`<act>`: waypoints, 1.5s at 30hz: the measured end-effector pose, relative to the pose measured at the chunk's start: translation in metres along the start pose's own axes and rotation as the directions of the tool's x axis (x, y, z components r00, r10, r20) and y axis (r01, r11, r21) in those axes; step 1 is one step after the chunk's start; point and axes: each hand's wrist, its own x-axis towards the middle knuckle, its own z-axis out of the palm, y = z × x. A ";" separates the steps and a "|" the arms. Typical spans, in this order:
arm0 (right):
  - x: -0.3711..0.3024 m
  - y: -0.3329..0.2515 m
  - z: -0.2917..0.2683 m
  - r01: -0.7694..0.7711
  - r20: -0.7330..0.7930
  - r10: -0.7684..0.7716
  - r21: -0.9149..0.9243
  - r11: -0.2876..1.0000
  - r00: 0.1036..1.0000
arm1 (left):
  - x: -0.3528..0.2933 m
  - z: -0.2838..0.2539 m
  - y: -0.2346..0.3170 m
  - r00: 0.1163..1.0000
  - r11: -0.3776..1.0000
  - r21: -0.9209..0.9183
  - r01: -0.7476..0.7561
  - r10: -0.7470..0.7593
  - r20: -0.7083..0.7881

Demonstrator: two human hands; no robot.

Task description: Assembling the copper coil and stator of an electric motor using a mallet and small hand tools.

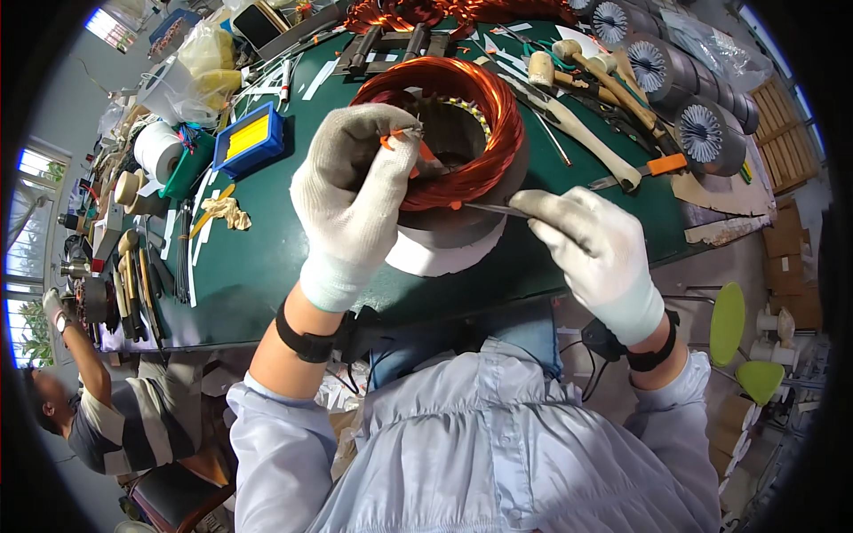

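A motor stator [524, 164] with a thick ring of copper winding [484, 84] stands on its end in front of me. My left hand [351, 191], in a white knit glove, is at the ring's left side. Its thumb and forefinger pinch an orange strip [388, 140] that hangs into the ring's opening. My right hand [591, 249], also gloved, closes round a thin pointed metal tool [493, 209], whose exact kind I cannot tell. The tool's tip touches the near lower edge of the winding, beside a small orange bit. White sheet [444, 255] shows under the stator.
On the green table [267, 275] lie a blue bin [251, 142] of yellow strips, a mallet [609, 80], a long pale bar [586, 138] and an orange-handled knife [662, 166]. Stator cores [711, 133] line the right. A co-worker [124, 417] sits at the left.
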 end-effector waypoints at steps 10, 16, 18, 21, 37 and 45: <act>0.033 0.019 0.009 0.331 -0.049 -0.334 -0.051 0.942 0.941 | -0.010 0.015 -0.009 0.979 0.963 0.211 -0.169 0.190 -0.081; 0.049 0.015 0.004 0.424 -0.013 -0.428 0.174 0.889 0.904 | -0.017 0.009 -0.011 0.977 0.952 0.243 -0.188 0.207 -0.057; 0.046 0.007 0.000 0.426 0.031 -0.464 0.346 0.836 0.885 | -0.017 0.006 -0.010 0.974 0.918 0.351 -0.186 0.219 -0.057; 0.033 -0.004 -0.009 0.643 0.128 -0.717 0.354 0.679 0.686 | -0.014 -0.001 -0.007 0.990 0.961 0.269 -0.070 0.101 -0.102; -0.012 0.005 -0.008 -0.078 0.036 0.070 0.331 0.940 0.997 | -0.012 -0.015 0.011 0.715 0.325 0.645 -0.692 0.432 0.550; 0.001 0.000 -0.013 -0.079 -0.016 0.084 0.191 0.978 0.996 | 0.005 -0.017 0.037 0.759 0.848 0.349 -0.400 0.519 -0.393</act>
